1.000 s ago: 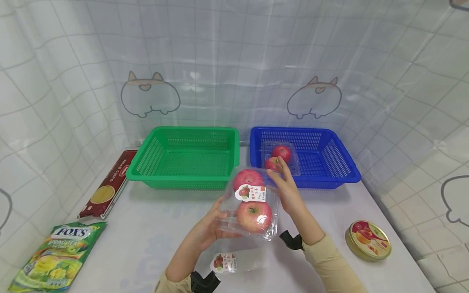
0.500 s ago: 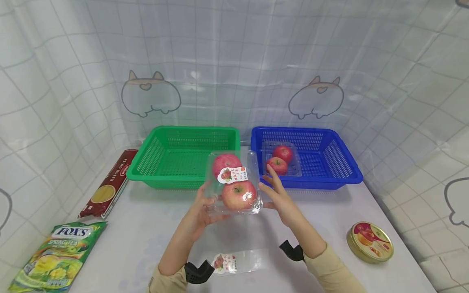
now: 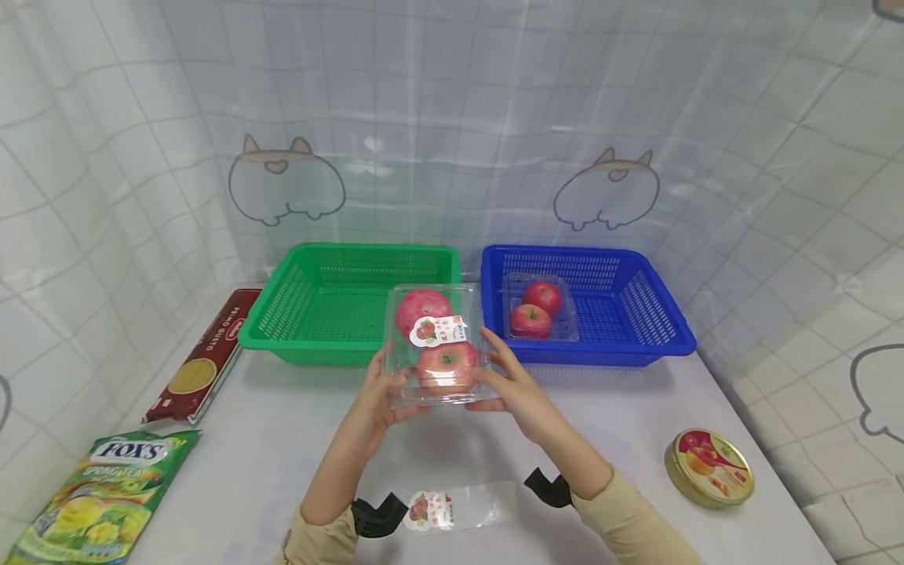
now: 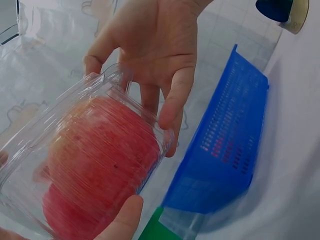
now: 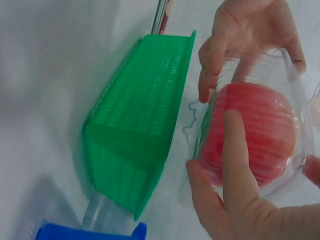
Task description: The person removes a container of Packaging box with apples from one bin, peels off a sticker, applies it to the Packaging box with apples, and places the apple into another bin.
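Observation:
A clear plastic box of two apples [image 3: 441, 395] is held up above the table, in front of the green basket [image 3: 353, 351]. Its white fruit sticker [image 3: 438, 330] faces up. My left hand [image 3: 372, 406] grips the box's lower left corner. On the lower right side, my right hand [image 3: 521, 396] holds it with thumb and fingers. Both wrist views show the clear wall of the box between the hands, with the red apple [image 5: 257, 132] behind it. A second clear container with two apples [image 3: 531, 320] lies in the blue basket [image 3: 600, 353], at its left end.
On the table below my hands lies a clear strip with a fruit sticker [image 3: 462, 508]. At the left are a dark red pasta packet [image 3: 205, 357] and a green Fox's candy bag [image 3: 102, 494]. A round gold tin [image 3: 709, 468] stands at the right.
The apple box has moved left and away from me, from before the blue basket to before the green one, and turned straighter. My right hand now holds its lower right side, no longer its upper right.

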The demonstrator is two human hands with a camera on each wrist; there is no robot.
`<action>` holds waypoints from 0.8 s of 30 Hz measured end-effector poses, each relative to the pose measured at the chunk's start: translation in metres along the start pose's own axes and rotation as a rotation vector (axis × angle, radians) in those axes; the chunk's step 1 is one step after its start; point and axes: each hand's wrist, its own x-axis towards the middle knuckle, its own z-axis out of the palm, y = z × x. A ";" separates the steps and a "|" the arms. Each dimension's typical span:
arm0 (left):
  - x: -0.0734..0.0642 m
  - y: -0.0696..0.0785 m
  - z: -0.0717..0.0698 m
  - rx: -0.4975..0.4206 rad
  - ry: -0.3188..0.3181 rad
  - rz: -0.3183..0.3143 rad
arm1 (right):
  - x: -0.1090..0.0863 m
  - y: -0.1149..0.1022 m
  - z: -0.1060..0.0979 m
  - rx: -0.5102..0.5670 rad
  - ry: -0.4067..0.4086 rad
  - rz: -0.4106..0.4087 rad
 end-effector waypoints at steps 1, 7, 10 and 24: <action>0.001 0.000 -0.001 0.005 0.005 0.001 | 0.002 0.000 0.001 0.006 0.010 -0.003; 0.010 0.004 -0.005 0.006 0.023 0.014 | 0.013 -0.001 0.009 0.049 0.051 -0.034; 0.015 0.007 -0.008 -0.022 0.027 0.022 | 0.021 -0.002 0.013 0.090 0.061 -0.039; 0.010 0.035 -0.053 0.211 0.299 0.158 | 0.067 -0.016 0.038 0.204 0.069 -0.060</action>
